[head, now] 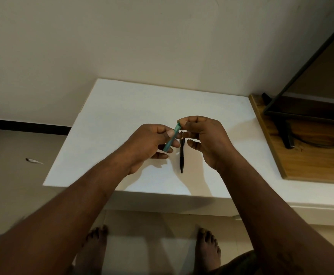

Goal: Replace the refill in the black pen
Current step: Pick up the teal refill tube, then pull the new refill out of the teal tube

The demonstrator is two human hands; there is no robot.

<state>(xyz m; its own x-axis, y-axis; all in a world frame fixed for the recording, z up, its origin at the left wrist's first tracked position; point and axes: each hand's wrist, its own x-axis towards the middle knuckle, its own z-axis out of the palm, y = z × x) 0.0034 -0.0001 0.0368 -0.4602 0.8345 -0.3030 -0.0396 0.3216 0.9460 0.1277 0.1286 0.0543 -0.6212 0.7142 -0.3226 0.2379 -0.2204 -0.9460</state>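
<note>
Both forearms reach forward over the white table [122, 108], hands meeting above its middle. Left hand [152, 144] grips a green tube [172, 138] between thumb and fingers, tube tilted up to the right. Right hand [203, 137] pinches the tube's upper end with thumb and forefinger, other fingers loosely curled. Black pen [182, 155] lies flat on the table just below and between the hands, tip toward the person, untouched. Bare tabletop all round the hands; near edge below the wrists. Wooden shelf [301, 159] well right of the right hand. Cream wall beyond.
</note>
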